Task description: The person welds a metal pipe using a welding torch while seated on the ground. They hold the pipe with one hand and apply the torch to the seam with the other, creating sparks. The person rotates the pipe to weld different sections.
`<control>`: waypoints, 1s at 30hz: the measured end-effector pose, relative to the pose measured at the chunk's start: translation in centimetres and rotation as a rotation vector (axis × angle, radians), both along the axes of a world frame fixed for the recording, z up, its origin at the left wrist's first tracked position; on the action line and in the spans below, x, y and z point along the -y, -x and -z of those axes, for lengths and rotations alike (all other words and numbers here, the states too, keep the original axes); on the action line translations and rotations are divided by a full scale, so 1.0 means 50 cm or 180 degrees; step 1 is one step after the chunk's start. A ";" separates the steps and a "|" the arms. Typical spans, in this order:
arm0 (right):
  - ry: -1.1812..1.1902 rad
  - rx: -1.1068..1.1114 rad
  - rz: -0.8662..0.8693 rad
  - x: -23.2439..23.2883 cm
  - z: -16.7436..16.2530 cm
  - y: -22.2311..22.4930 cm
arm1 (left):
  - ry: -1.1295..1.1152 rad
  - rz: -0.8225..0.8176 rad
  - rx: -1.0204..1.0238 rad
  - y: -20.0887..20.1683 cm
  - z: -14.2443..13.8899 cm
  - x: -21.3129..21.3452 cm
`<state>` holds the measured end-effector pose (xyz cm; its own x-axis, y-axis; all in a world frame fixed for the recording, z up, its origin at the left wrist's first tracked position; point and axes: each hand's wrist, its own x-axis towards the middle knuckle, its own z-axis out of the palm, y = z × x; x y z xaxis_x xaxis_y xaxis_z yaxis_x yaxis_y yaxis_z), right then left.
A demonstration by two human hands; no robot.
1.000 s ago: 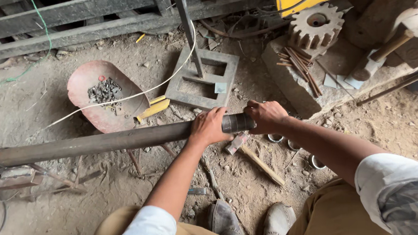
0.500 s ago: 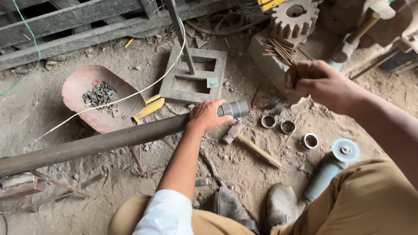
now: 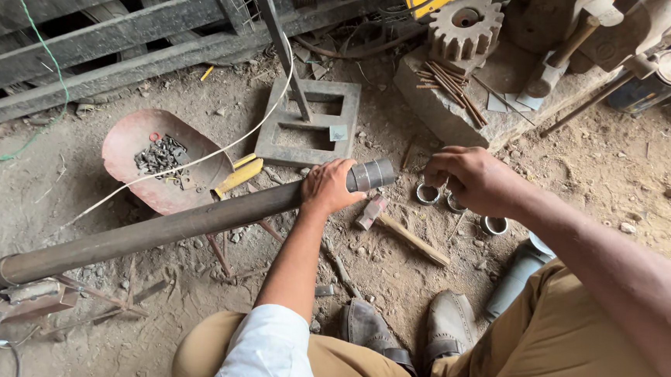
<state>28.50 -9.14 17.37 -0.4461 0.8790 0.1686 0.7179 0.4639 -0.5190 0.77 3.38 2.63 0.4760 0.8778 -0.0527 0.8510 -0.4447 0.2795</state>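
A: Tan trousers and two dusty shoes sit nearest, on the dirt floor

B: And the hands?

A: The left hand is wrapped around a long dark pipe, fingers curled over the top, close to its near end. That end carries a short grey sleeve, which sticks out just past the hand

B: The right one?

A: The right hand is down low by the floor, fingers bunched together at a metal ring. It touches the ring; I cannot tell whether it has a real grip on it. A second ring lies just beside it, to the right

B: Anything between the hands?

A: A small hammer with a wooden handle lies on the dirt below the pipe end

B: Further out?

A: A rusty red pan with dark metal scraps, left of the pipe. A square steel frame lies beyond the left hand, with a white cord running across the pan. Farther back, a stone block holds thin rods and a toothed gear
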 end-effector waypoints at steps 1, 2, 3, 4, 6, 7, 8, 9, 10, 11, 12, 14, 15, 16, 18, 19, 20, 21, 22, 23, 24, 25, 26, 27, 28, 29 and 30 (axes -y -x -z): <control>-0.0044 0.0046 -0.0034 0.001 0.001 0.000 | 0.0005 0.0001 -0.0029 0.000 0.003 0.000; -0.0084 0.0094 -0.0069 0.002 0.000 -0.001 | 0.0015 0.0001 -0.0058 0.000 0.006 0.000; -0.0120 0.0143 -0.0104 0.003 -0.001 -0.002 | 0.0029 0.0002 -0.0084 0.000 0.009 0.001; -0.0116 0.0116 -0.0129 0.004 -0.003 -0.003 | -0.0011 0.0032 -0.0062 0.000 0.011 0.002; -0.0112 0.0054 -0.0185 0.004 -0.008 -0.001 | -0.0093 0.0085 -0.0026 0.002 0.013 0.004; -0.0148 0.0058 -0.0195 0.005 -0.011 0.000 | -0.0084 0.0077 -0.0006 0.003 0.014 0.004; -0.0182 0.0064 -0.0203 0.005 -0.014 0.002 | -0.0073 0.0071 0.0016 0.004 0.013 0.003; -0.0213 0.0073 -0.0210 0.007 -0.017 0.004 | -0.0059 0.0066 0.0040 0.004 0.012 0.003; -0.0168 0.0090 -0.0217 0.008 -0.020 0.005 | -0.0054 0.0087 0.0036 0.004 0.011 0.002; -0.0125 0.0106 -0.0226 0.009 -0.022 0.007 | -0.0052 0.0105 0.0029 0.004 0.008 0.000; -0.0082 0.0118 -0.0234 0.010 -0.023 0.009 | -0.0050 0.0125 0.0019 0.005 0.005 -0.003; -0.0071 0.0123 -0.0239 0.011 -0.023 0.011 | 0.0094 0.0059 0.0005 0.004 0.000 -0.003; -0.0065 0.0126 -0.0242 0.012 -0.022 0.011 | 0.0166 0.0027 -0.0002 0.003 -0.002 -0.003; -0.0115 0.0052 -0.0292 0.011 -0.022 0.012 | 0.0249 -0.0039 -0.0034 0.003 -0.004 -0.002; -0.0202 -0.0091 -0.0399 0.009 -0.022 0.011 | 0.0430 -0.0173 -0.0092 0.003 -0.006 0.001; -0.0195 -0.0097 -0.0377 0.009 -0.023 0.012 | 0.0417 -0.0171 -0.0049 0.003 -0.007 0.002; -0.0200 -0.0104 -0.0358 0.008 -0.024 0.013 | 0.0392 -0.0172 -0.0007 0.003 -0.007 0.003; -0.0205 -0.0110 -0.0338 0.008 -0.025 0.014 | 0.0368 -0.0171 0.0036 0.003 -0.007 0.005; -0.0193 -0.0100 -0.0316 0.009 -0.026 0.015 | 0.0265 -0.0132 0.0076 0.003 -0.006 0.008; -0.0192 -0.0087 -0.0291 0.009 -0.028 0.015 | 0.0152 -0.0089 0.0118 0.002 -0.005 0.011; -0.0187 -0.0075 -0.0265 0.008 -0.030 0.015 | 0.0042 -0.0045 0.0158 0.002 -0.006 0.013; -0.0209 -0.0059 -0.0274 0.007 -0.031 0.016 | -0.0067 -0.0007 0.0173 0.001 -0.006 0.014; -0.0215 -0.0047 -0.0282 0.007 -0.032 0.017 | -0.0160 0.0030 0.0184 0.001 -0.006 0.016; -0.0208 -0.0039 -0.0291 0.010 -0.031 0.019 | -0.0240 0.0066 0.0192 0.002 -0.005 0.022; -0.0153 -0.0038 -0.0285 0.013 -0.030 0.021 | -0.0174 0.0032 0.0169 0.003 -0.006 0.025; -0.0107 -0.0034 -0.0279 0.014 -0.028 0.023 | -0.0117 -0.0002 0.0146 0.003 -0.007 0.024; -0.0094 -0.0022 -0.0269 0.012 -0.028 0.024 | -0.0093 -0.0030 0.0132 0.003 -0.009 0.020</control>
